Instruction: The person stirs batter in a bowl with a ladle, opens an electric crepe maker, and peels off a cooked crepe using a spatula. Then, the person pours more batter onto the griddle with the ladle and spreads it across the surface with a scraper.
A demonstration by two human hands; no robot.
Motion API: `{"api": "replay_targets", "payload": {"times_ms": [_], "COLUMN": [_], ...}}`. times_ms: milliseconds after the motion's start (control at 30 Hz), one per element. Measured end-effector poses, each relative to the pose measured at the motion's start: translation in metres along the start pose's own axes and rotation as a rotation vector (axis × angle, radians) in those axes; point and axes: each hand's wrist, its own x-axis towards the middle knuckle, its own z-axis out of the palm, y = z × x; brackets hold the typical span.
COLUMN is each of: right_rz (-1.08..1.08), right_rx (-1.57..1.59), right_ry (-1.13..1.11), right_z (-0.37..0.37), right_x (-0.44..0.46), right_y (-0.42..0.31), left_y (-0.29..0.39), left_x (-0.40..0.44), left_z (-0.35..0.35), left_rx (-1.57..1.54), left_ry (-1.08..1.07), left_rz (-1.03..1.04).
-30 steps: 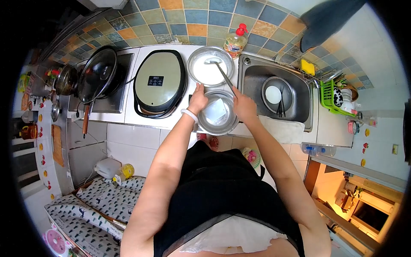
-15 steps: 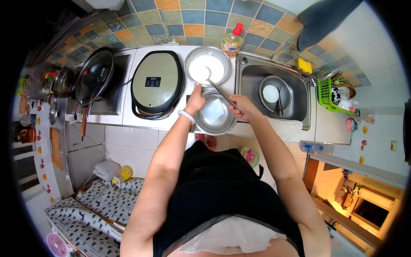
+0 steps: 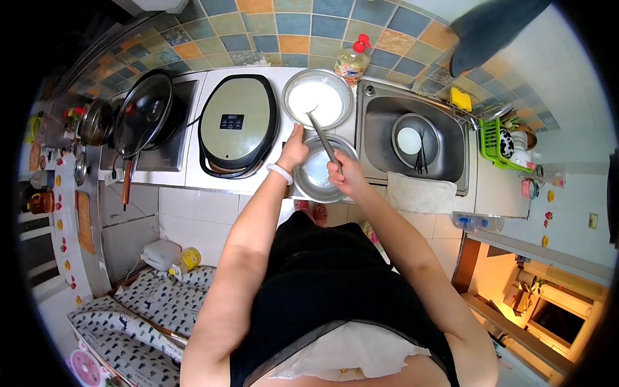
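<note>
My right hand (image 3: 346,175) is closed around the handle of a long metal ladle (image 3: 322,138). The ladle slants up to the left, its head dipping into white contents in the far metal bowl (image 3: 349,103). My left hand (image 3: 294,151), with a pale bracelet at the wrist, has its fingers at that bowl's near rim and appears to grip it; the fingertips are partly hidden. A second metal bowl (image 3: 317,183) sits nearer to me, beside my left hand and below the ladle. Its inside looks shiny, and I cannot tell what is in it.
A green-topped electric griddle (image 3: 235,145) stands left of the bowls, with a lidded pan (image 3: 147,113) on the stove beyond. A red-capped bottle (image 3: 351,63) stands behind. The sink (image 3: 380,161) at right holds a pan, a white dish and chopsticks; a cloth (image 3: 419,193) hangs at its front edge.
My right hand has moved left and slightly toward me, turning the ladle handle steeper. Its head stays in the far bowl. My left hand has barely moved.
</note>
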Motion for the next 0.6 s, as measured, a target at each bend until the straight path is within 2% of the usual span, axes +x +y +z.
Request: {"api": "replay_targets", "payload": {"times_ms": [200, 367, 467, 600], "right_rz": [-0.108, -0.135, -0.161, -0.238], "right_rx": [-0.279, -0.258, -0.273, -0.382], "right_ry": [0.074, 0.108, 0.130, 0.194], "right_z": [0.001, -0.002, -0.001, 0.000], "right_x": [-0.015, -0.028, -0.036, -0.046], "right_y": [0.012, 0.017, 0.013, 0.007], "left_y": [-0.001, -0.008, -0.014, 0.004], "left_x": [0.002, 0.004, 0.008, 0.003], "left_z": [-0.001, 0.001, 0.006, 0.008], "left_rx": [-0.042, -0.090, -0.131, -0.632], "left_ry": [0.008, 0.035, 0.034, -0.042], "left_rz": [-0.005, 0.035, -0.016, -0.185]}}
